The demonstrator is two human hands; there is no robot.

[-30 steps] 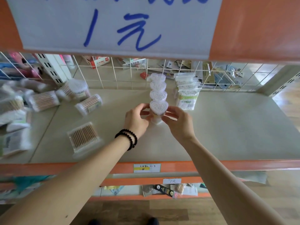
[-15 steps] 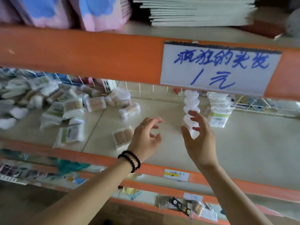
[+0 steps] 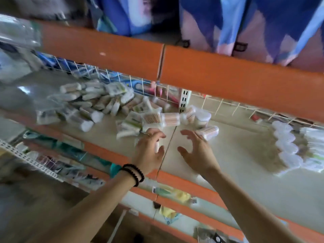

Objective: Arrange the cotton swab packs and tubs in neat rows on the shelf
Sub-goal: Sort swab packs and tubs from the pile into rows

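Both hands moved left; tub beyond right fingertips.

Bare shelf lies open between the two hands and off to the right — a wide clear stretch up to the row of white tubs. To the left the way is blocked by a loose heap of swab packs, with round tubs lying just beyond the fingertips. Overhead the orange beam hangs low, and a wire grid closes the back.
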